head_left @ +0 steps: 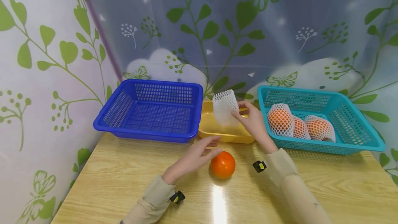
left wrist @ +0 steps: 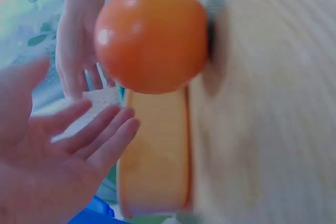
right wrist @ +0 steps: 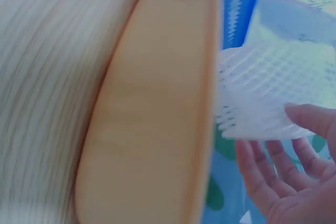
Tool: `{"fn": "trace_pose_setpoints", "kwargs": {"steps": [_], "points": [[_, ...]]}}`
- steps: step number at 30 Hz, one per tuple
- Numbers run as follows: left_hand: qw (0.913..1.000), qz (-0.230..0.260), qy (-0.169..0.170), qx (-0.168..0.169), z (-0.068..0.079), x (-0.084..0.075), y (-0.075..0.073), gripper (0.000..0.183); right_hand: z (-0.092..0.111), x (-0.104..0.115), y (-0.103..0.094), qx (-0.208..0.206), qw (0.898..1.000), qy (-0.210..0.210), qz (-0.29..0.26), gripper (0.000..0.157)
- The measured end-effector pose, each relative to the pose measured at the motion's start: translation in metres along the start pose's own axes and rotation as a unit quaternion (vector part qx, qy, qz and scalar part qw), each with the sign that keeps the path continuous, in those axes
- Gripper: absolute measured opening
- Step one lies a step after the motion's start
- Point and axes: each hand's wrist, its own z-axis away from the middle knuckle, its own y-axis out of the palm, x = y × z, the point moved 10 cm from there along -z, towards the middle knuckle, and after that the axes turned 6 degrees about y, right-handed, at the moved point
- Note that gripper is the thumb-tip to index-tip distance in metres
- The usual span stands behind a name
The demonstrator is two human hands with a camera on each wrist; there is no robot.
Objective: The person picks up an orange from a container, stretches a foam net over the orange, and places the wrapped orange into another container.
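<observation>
A white foam fruit net (head_left: 225, 108) is pinched at its right edge between the thumb and fingers of my right hand (head_left: 251, 118). It hangs over the yellow tray (head_left: 230, 139), and the right wrist view shows its mesh sleeve (right wrist: 273, 90) flattened out. My left hand (head_left: 194, 156) hovers in front of the tray, fingers extended and holding nothing. Right by its thumb, a bare, shiny orange round fruit (head_left: 223, 165) sits on the table. From the left wrist, the palm (left wrist: 58, 166) faces that fruit (left wrist: 152, 38) with fingers spread.
To the left stands a blue plastic basket (head_left: 155, 113) with nothing in it. On the right, a teal basket (head_left: 351, 113) holds several orange fruits in white foam nets (head_left: 281, 120). Both baskets and the tray line the back of the wooden table (head_left: 118, 182), against a patterned curtain (head_left: 217, 37).
</observation>
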Motion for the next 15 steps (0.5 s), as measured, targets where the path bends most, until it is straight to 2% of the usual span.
{"fn": "trace_pose_setpoints", "kwargs": {"steps": [2, 5, 9, 11, 15], "points": [[0.9989, 0.005, 0.012, -0.046, -0.004, -0.005, -0.011, 0.048, 0.003, 0.004, -0.001, 0.010, 0.998, 0.009, -0.061, 0.037], [0.9943, 0.015, 0.017, -0.104, -0.008, -0.011, -0.024, 0.041, 0.011, 0.011, -0.001, 0.029, 0.988, 0.016, -0.153, 0.040], [0.9841, 0.084, 0.006, -0.156, -0.011, -0.013, -0.033, 0.037, 0.025, 0.023, -0.001, 0.042, 0.975, 0.011, -0.217, 0.045], [0.9747, 0.137, -0.007, -0.177, -0.012, -0.011, -0.036, 0.036, 0.033, 0.027, -0.002, 0.038, 0.973, 0.007, -0.226, 0.049], [0.9472, 0.233, -0.037, -0.217, -0.012, -0.006, -0.038, 0.034, 0.047, 0.030, 0.000, 0.020, 0.971, 0.003, -0.237, 0.050]]}}
